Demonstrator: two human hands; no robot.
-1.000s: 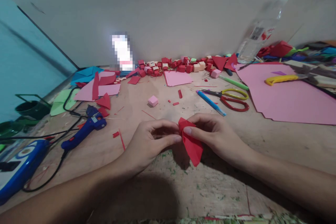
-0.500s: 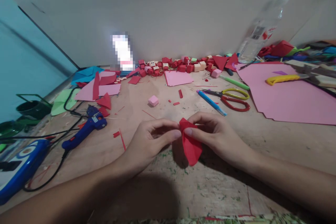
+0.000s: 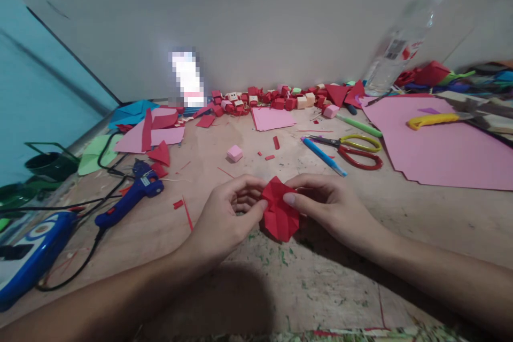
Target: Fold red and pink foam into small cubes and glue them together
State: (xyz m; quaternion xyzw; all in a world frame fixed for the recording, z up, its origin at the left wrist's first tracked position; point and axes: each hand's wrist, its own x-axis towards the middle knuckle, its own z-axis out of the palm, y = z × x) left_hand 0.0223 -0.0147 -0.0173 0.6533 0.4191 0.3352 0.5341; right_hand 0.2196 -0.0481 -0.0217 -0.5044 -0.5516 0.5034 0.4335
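Note:
Between my two hands is a piece of red paper [image 3: 281,218], creased and spread fairly flat, held above the wooden table. My left hand [image 3: 234,208] pinches its left edge between thumb and fingers. On the right edge, my right hand [image 3: 326,203] grips it with the thumb on top and the fingers behind, partly hidden. Just beyond my hands sits a small pink paper cube [image 3: 234,153]. Little red paper scraps [image 3: 276,142] lie to the right of that cube.
Scissors [image 3: 360,152], a blue pen [image 3: 324,156] and a pink sheet [image 3: 444,149] lie to the right. A blue glue gun [image 3: 130,197] with its cord is on the left. Along the wall are small paper cubes [image 3: 278,102], a bright phone [image 3: 187,79] and a bottle [image 3: 395,51].
The red paper has turned and opened out, showing a wider, creased face. It has shifted slightly left, and my left thumb now rests on its edge.

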